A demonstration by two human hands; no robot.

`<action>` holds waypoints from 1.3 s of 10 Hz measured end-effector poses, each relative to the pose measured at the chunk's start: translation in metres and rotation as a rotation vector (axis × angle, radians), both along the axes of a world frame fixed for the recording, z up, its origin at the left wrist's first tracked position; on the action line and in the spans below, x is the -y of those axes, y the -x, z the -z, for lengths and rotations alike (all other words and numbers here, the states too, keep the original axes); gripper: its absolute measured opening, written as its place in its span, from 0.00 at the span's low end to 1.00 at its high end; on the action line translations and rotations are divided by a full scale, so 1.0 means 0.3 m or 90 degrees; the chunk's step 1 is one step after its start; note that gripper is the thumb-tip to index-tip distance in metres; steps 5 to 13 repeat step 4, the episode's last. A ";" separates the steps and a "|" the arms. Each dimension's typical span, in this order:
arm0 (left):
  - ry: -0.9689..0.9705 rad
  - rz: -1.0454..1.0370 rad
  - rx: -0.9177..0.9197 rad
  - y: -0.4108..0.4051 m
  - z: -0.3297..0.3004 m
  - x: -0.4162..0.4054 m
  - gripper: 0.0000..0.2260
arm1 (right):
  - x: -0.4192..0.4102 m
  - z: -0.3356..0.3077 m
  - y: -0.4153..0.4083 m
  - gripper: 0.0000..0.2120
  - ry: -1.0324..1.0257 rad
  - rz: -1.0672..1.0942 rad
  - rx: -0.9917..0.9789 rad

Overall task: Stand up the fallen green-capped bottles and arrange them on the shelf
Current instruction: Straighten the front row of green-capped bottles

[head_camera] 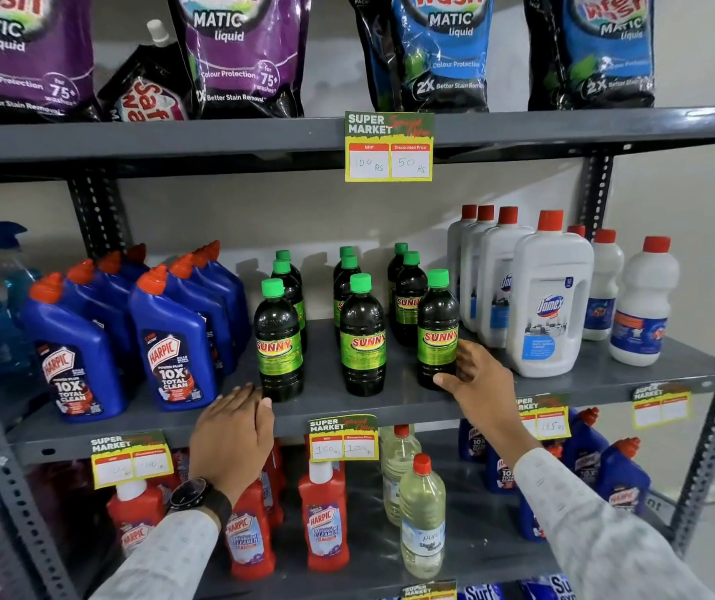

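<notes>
Several dark green-capped Sunny bottles stand upright in three rows on the grey middle shelf [390, 404]. The front left bottle [278, 344] stands at the shelf edge, and my left hand [232, 435] rests just below its base with fingers together, touching or nearly touching it. The front middle bottle [362, 337] stands free. My right hand [479, 383] wraps its fingers around the lower part of the front right bottle [437, 331], which is upright. More green-capped bottles [407, 292] stand behind.
Blue Harpic bottles [174, 339] crowd the left of the shelf, white Domex bottles [550, 296] the right. Detergent pouches [239, 54] fill the shelf above. Red Harpic bottles [325, 513] and clear bottles [423, 517] stand below. Price tags [342, 439] hang on the shelf edge.
</notes>
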State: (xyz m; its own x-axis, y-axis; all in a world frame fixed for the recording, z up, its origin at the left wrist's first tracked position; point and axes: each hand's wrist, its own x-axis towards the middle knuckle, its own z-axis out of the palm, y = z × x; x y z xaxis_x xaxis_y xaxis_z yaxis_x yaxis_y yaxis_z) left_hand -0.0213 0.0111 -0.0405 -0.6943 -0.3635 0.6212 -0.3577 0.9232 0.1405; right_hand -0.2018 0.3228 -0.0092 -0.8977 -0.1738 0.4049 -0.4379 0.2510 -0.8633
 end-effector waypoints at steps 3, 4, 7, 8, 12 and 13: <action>-0.001 -0.003 -0.007 0.004 0.005 0.005 0.26 | 0.006 -0.003 -0.002 0.33 -0.029 0.016 -0.004; -0.022 0.002 0.000 0.003 0.002 0.003 0.28 | 0.007 0.003 0.003 0.34 -0.031 0.011 -0.012; -0.022 0.002 0.000 0.003 0.002 0.003 0.28 | 0.007 0.003 0.003 0.34 -0.031 0.011 -0.012; -0.022 0.002 0.000 0.003 0.002 0.003 0.28 | 0.007 0.003 0.003 0.34 -0.031 0.011 -0.012; -0.022 0.002 0.000 0.003 0.002 0.003 0.28 | 0.007 0.003 0.003 0.34 -0.031 0.011 -0.012; -0.022 0.002 0.000 0.003 0.002 0.003 0.28 | 0.007 0.003 0.003 0.34 -0.031 0.011 -0.012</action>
